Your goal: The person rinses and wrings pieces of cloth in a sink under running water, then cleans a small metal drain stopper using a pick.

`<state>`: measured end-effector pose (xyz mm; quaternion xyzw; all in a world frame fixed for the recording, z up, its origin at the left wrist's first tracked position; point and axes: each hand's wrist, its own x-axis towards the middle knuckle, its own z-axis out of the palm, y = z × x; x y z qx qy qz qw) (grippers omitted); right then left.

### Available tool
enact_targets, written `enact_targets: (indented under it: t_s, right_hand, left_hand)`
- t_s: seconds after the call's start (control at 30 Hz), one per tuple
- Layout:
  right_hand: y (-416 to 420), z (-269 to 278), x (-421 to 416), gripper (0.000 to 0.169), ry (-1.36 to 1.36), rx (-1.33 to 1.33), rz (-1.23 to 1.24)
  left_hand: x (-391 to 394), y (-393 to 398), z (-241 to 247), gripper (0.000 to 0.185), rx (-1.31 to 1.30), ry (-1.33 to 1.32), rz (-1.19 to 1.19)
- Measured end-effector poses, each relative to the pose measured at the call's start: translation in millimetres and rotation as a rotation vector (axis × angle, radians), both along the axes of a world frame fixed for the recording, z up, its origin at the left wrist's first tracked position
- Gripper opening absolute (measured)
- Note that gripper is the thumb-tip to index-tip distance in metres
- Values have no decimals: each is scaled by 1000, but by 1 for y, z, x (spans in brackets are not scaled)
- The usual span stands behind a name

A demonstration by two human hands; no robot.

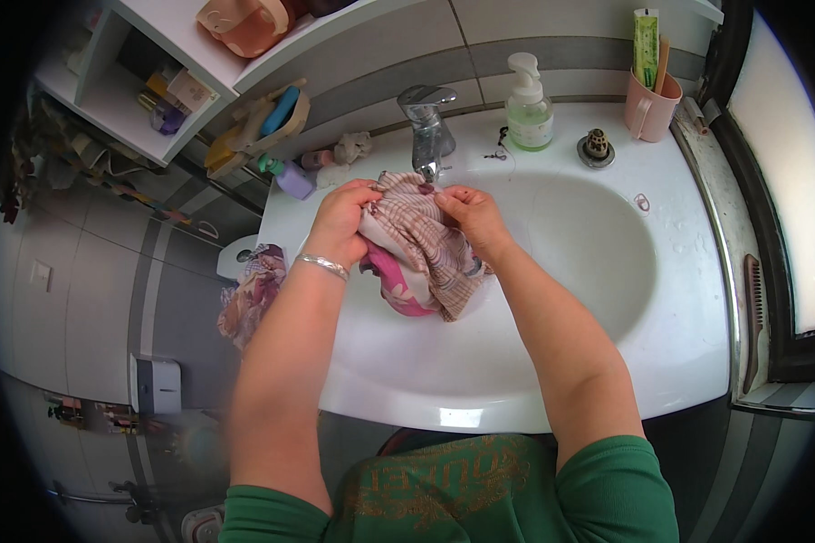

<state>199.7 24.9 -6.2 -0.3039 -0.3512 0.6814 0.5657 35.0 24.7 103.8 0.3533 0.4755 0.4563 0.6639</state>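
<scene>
Both hands hold a bunched patterned cloth [421, 244] over the white washbasin [584, 271]. Its folds show beige checks, white, and a bright pink patch with a pale flower shape. My left hand [343, 220] grips its left edge, a silver bangle on the wrist. On the other side my right hand [472, 217] pinches the upper right edge between thumb and fingers. Just behind the cloth stands the chrome faucet [429, 125], its spout end right at the cloth's top. The cloth hides the left part of the bowl, and I cannot tell whether water runs.
A pump bottle of green liquid [530, 112], a drain stopper [596, 148] and a pink cup [652, 108] stand along the rim's back. At left are a purple bottle [291, 178] and more crumpled cloth [255, 295]. A brown comb [752, 319] lies on the right ledge.
</scene>
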Motion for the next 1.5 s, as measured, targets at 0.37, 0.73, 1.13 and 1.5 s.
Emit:
enact_targets:
  t_s: [0.37, 0.73, 1.13, 1.5]
  right_hand:
    - [5, -14, -4, 18, -929, 240, -71]
    - [2, 20, 0, 59, -705, 378, 408]
    - [-25, 27, 1, 65, -641, 275, 648]
    - [-43, 25, -46, 29, -721, 417, 230]
  left_hand:
    - [-15, -2, 43, 17, 81, 32, -8]
    - [-58, -11, 131, 17, 339, 103, -1]
    - [-103, -11, 171, 17, 435, 77, 183]
    - [-107, -24, 172, 15, 460, -21, 118]
